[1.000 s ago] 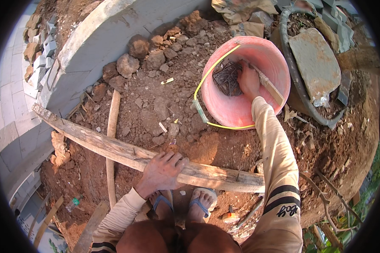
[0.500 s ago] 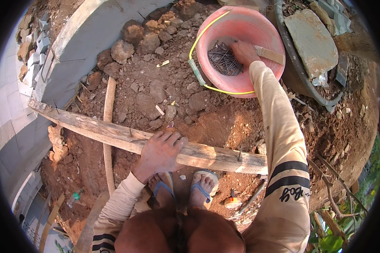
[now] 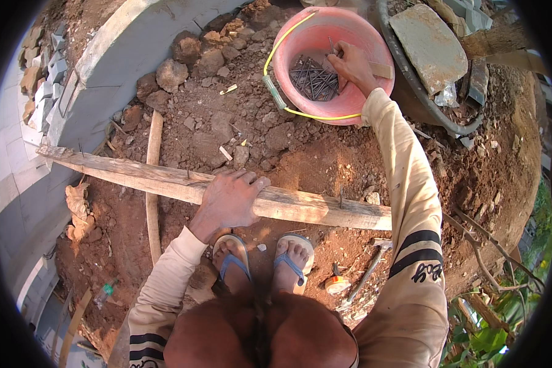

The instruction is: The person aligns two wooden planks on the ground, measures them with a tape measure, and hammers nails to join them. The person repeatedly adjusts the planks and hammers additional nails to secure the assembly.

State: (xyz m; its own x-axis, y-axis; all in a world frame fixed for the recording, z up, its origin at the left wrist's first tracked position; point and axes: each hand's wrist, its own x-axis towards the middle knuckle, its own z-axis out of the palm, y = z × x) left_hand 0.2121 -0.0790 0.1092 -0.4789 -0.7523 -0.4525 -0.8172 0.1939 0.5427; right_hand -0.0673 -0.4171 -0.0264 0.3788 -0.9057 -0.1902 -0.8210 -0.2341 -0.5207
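My left hand lies over the middle of a long wooden beam, its fingers curled round the far edge. Nails stand up out of the beam's top, among them one nail toward the right end. Inside the rim of a pink bucket, my right hand pinches a nail between thumb and fingers. Below that hand, a heap of loose nails covers the bucket's bottom. The bucket's yellow wire handle hangs down on its left side.
A hammer and an orange-and-white tape measure lie on the soil right of my feet. A wooden pole passes beneath the beam. A curved concrete wall bounds the left; a black basin bearing a slab stands beside the bucket.
My right hand has risen from the nail heap with a nail in its fingers. My left hand stays on the beam. The view has shifted, and more of the hammer shows.
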